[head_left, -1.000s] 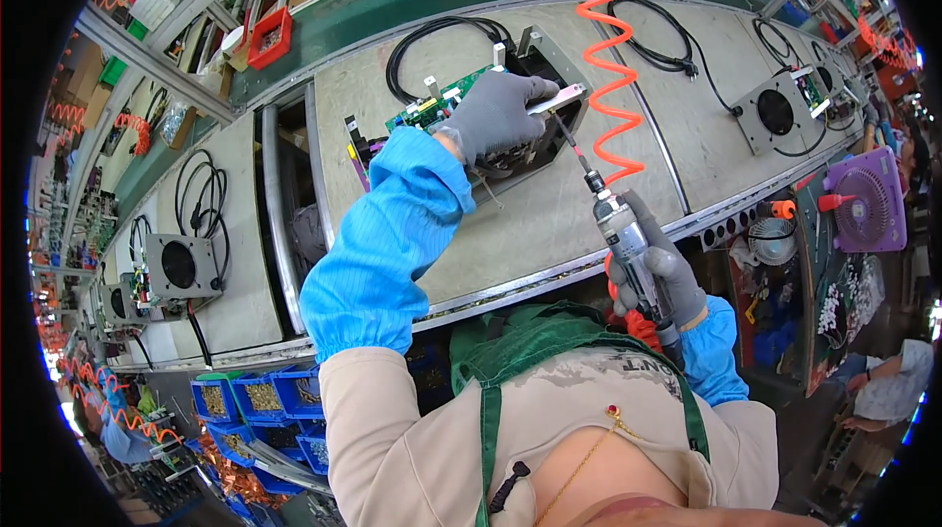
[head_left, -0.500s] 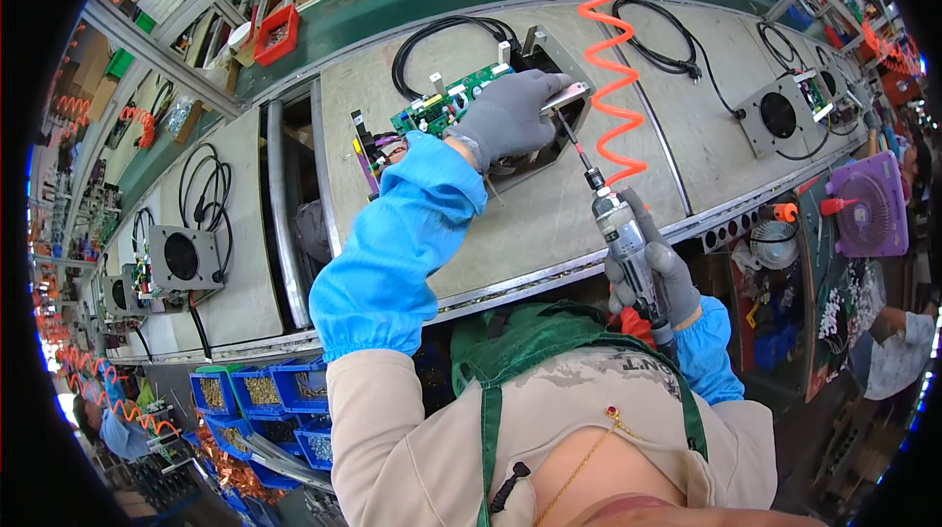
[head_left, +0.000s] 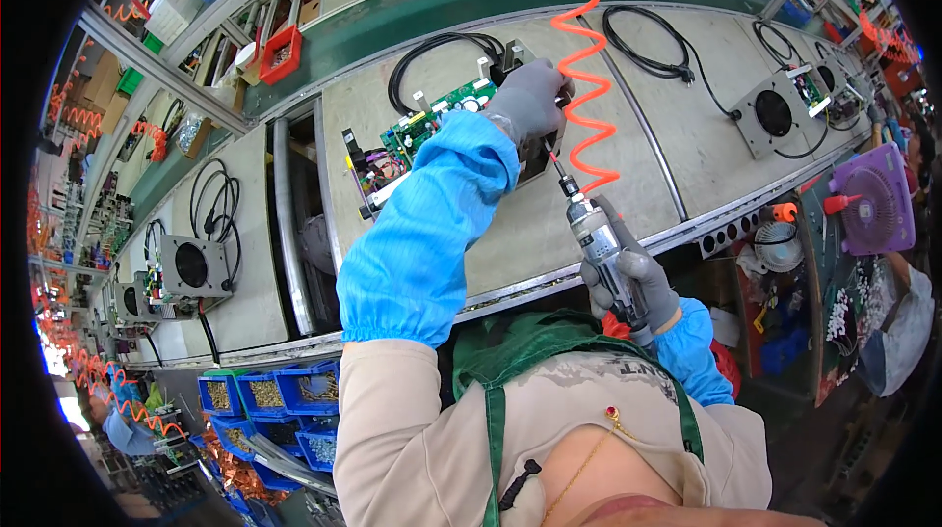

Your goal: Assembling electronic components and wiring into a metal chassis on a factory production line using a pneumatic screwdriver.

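Wraps the fingers of the gloved right hand (head_left: pixel 643 279) firmly around a pneumatic screwdriver (head_left: pixel 597 240), with its bit slanting up toward an open metal chassis (head_left: pixel 531 162) with a green circuit board (head_left: pixel 428 125), set on the worktable (head_left: pixel 520 240) ahead. Bends the gloved left hand (head_left: pixel 533 97) over the chassis's right end; cannot tell the spread of those fingers, or any hold. Farther out, bears dark lettering (head_left: pixel 638 368), partly hidden, across the beige shirt (head_left: pixel 417 458).

Matt grey cloth on the gloved left hand (head_left: pixel 530 100) and gloved right hand (head_left: pixel 638 274); creased, faintly shiny fabric in the light-blue sleeve cover (head_left: pixel 420 233); bright, smooth metal on the silver cylindrical power driver (head_left: pixel 601 250); glossy plastic in the coiled orange hose (head_left: pixel 589 77); dull, stained grey top on the long desk (head_left: pixel 530 242).
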Available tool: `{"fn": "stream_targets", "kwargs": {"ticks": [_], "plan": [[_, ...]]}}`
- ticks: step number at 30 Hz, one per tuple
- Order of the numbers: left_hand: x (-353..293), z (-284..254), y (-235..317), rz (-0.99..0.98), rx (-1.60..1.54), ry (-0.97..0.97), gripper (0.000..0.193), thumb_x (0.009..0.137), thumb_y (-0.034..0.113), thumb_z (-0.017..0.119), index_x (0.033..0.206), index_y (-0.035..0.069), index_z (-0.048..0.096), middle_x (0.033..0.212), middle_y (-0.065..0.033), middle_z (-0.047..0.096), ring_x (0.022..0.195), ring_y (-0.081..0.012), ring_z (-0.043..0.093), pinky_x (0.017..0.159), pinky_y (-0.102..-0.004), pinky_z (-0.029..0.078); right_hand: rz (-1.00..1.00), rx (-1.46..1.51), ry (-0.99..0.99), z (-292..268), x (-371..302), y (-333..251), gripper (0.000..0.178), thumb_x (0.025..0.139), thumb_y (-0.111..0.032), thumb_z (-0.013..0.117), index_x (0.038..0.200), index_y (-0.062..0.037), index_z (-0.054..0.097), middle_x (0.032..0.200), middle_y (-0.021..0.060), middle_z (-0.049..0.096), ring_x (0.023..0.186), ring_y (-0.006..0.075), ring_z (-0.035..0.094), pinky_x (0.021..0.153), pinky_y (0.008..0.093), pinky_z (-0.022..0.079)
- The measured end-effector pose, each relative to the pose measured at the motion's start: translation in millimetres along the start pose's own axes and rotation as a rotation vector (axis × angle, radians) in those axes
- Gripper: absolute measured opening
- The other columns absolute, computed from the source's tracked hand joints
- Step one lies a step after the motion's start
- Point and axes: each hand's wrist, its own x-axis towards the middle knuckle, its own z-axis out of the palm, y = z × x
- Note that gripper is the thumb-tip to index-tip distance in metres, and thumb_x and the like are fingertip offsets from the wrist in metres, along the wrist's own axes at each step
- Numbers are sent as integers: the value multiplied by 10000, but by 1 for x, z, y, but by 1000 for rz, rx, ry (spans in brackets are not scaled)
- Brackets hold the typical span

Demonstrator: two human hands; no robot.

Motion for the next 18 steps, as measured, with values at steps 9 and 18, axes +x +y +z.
{"fn": "stream_targets", "kwargs": {"ticks": [9,18], "plan": [[-108,19,30,136,-200,776,390,715,105,664,1098,126,591,1071,-140,553,998,-344,536,805,-432,489,97,131,-23,-21,-5,8,655,827,-491,618,1230,-12,425,855,130,585,545,169,557,472,335,493],[-366,109,14,-826,-304,634,251,805,141,606,1037,62,656,998,-160,627,963,-334,595,873,-397,480,402,45,-131,-28,13,28,809,836,-519,618,1367,20,329,716,60,516,509,137,538,691,385,560]]}}
